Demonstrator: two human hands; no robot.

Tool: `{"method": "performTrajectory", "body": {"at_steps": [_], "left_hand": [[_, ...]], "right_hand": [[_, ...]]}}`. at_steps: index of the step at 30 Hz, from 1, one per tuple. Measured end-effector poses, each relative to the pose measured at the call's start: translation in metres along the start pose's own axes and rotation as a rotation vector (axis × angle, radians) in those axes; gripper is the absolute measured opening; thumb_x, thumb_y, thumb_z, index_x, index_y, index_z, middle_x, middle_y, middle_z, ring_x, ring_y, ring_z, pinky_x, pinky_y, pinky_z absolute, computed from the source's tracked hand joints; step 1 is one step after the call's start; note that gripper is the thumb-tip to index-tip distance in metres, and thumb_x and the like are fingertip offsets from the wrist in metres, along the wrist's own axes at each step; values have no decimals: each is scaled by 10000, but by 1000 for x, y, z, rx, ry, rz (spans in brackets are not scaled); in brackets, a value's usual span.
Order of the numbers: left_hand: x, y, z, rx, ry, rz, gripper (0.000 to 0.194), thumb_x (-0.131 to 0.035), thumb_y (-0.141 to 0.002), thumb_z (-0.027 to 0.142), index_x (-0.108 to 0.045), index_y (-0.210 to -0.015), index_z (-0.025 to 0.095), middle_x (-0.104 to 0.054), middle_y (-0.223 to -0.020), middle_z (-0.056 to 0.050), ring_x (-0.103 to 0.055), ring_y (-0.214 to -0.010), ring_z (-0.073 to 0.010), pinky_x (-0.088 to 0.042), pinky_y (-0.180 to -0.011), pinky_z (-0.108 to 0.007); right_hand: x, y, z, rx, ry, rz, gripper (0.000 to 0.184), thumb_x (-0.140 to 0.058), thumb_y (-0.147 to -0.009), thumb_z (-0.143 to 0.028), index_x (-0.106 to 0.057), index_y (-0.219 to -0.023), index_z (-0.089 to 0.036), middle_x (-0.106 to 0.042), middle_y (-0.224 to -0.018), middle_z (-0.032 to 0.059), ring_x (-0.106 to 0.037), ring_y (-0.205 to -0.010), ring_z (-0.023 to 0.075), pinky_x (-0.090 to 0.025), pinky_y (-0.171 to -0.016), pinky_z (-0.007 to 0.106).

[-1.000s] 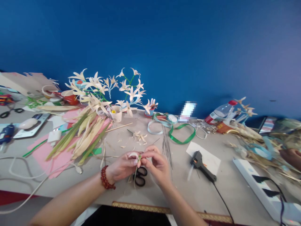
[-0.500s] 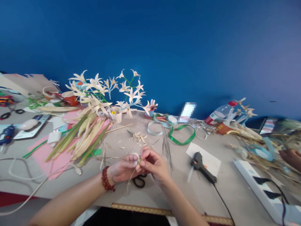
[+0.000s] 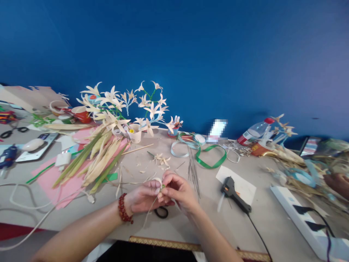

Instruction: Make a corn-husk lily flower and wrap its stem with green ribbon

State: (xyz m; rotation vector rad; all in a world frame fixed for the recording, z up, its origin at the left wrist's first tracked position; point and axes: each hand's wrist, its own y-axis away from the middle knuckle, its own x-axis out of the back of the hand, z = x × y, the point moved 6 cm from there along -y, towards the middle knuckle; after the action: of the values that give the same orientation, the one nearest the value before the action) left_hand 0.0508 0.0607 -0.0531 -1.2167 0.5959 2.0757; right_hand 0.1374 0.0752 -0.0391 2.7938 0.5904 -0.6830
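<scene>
My left hand (image 3: pixel 145 195), with red beads round the wrist, pinches a small flower piece (image 3: pixel 163 187) that shows some green and a pale, petal-like part. From the pinch a thin strand (image 3: pixel 148 213) hangs down toward the table; whether it is wire or fibre I cannot make out. The fingertips of my right hand (image 3: pixel 178 191) close on the same piece from the other side, and partly hide it. Beneath both hands lie scissors, with one black handle loop (image 3: pixel 161 212) showing. Just beyond them rests a loose cream flower (image 3: pixel 161 160) among scraps.
Corn husks (image 3: pixel 99 160) cover pink paper at left, below finished flowers (image 3: pixel 152 109) in cups. Green ribbon (image 3: pixel 211 157) and thin wires (image 3: pixel 193 171) lie ahead. A black glue gun (image 3: pixel 236 196) and a power strip (image 3: pixel 296 222) stand right. Another person's hand (image 3: pixel 338 185) shows at far right.
My fingers have shifted slightly around the flower piece, and more green shows at the pinch. The hanging strand has swung a little left. The other person's hand has moved slightly.
</scene>
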Motion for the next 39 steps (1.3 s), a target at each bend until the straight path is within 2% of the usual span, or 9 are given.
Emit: {"method": "performTrajectory", "body": {"at_steps": [3, 12, 21, 29, 35, 39], "left_hand": [[1, -1, 0, 7, -1, 1, 91, -783, -697, 186, -726, -664, 123, -601, -596, -29, -562, -692, -165, -437, -841, -402], [4, -2, 0, 28, -22, -19, 143, -758, -740, 207, -714, -646, 108, -605, -616, -45, -564, -712, -170, -424, -826, -386], [5, -1, -2, 56, -15, -23, 186, -781, -731, 241, -706, -650, 92, -609, -619, -46, -581, -716, -171, -431, -829, -394], [2, -1, -5, 72, -16, -22, 200, -774, -749, 262, -689, -674, 97, -565, -618, -31, -560, -709, -162, -421, -866, -412], [3, 0, -5, 85, -21, -15, 212, -742, -784, 277, -680, -688, 99, -553, -632, -28, -561, -713, -165, -424, -850, -405], [3, 0, -5, 123, 3, -23, 200, -736, -789, 278, -666, -718, 105, -533, -623, -9, -539, -680, -150, -425, -855, -421]], "right_hand": [[4, 0, -4, 48, 58, 35, 250, -869, -629, -274, -662, -723, -169, -611, -862, 20, -650, -613, 116, -520, -487, 195], [5, -1, -7, 110, 109, 47, 235, -872, -611, -294, -682, -689, -179, -566, -856, 24, -600, -707, 132, -507, -534, 208], [5, 1, -8, 134, 141, 49, 253, -854, -651, -325, -662, -722, -177, -561, -857, 22, -601, -668, 125, -542, -540, 234], [5, 3, -6, 116, 96, 37, 238, -842, -672, -288, -639, -735, -180, -554, -883, 26, -620, -612, 120, -557, -474, 231], [6, 3, -11, 146, 161, 62, 225, -829, -693, -317, -650, -739, -189, -570, -848, 38, -607, -648, 144, -546, -510, 262], [7, 2, -16, 240, 250, 68, 219, -827, -696, -336, -652, -706, -204, -583, -791, 32, -600, -754, 182, -526, -666, 324]]}}
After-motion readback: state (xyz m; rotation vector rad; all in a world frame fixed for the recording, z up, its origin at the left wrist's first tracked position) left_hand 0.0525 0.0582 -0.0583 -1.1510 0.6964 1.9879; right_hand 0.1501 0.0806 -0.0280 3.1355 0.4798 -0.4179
